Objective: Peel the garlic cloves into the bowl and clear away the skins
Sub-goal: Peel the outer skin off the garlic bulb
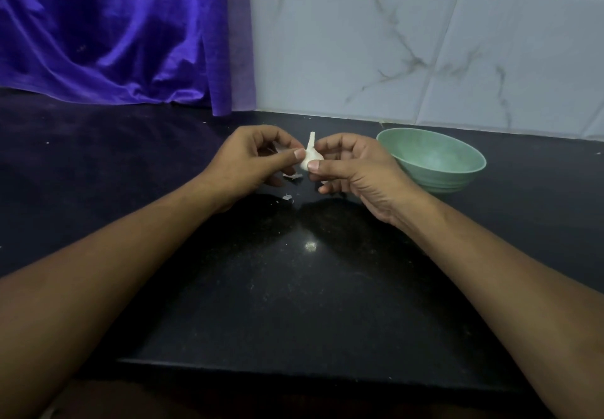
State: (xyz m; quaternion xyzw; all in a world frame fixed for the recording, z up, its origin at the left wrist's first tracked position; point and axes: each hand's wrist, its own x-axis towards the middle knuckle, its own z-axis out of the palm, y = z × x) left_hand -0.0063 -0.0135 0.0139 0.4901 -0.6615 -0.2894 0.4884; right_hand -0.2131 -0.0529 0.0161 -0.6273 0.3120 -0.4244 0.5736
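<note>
A small white garlic bulb (311, 154) with its stalk pointing up is held above the black counter, between both hands. My left hand (251, 163) pinches its left side with thumb and fingers, and a bit of loose skin shows inside that hand. My right hand (356, 170) pinches its right side, thumb at the lower front. A pale green bowl (434, 160) stands on the counter just right of my right hand; it looks empty. Small white skin flakes (289, 197) lie on the counter below the hands.
The black stone counter (294, 288) runs to a front edge near the bottom of the view. A purple cloth (114, 33) hangs at the back left. A white marbled tile wall (425, 42) stands behind the bowl.
</note>
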